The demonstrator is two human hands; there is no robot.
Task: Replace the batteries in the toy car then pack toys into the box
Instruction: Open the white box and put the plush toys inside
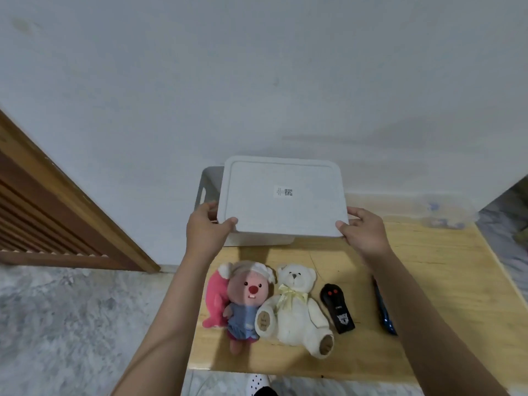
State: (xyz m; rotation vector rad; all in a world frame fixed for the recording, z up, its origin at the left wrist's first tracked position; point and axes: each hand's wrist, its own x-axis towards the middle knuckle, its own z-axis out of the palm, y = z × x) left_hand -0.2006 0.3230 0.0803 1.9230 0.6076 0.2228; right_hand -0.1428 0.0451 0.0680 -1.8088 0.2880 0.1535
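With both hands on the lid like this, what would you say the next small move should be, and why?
Probably carry the lid clear of the box and set it down on bare table. The left hand and right hand grip its near corners, it sits shifted right so the box's left end is uncovered, and the pink plush, white bear and black remote lie unpacked.

My arms are bare from the bottom edge of the view up to the wrists: no sleeve shows on either. My left hand (206, 228) and my right hand (362, 230) wear no glove, ring, watch or band that I can see. The nails are short and plain. At the bottom edge, between my arms, there is a bit of white cloth with black dots (257, 383) and a dark patch beside it; what garment it is I cannot tell.
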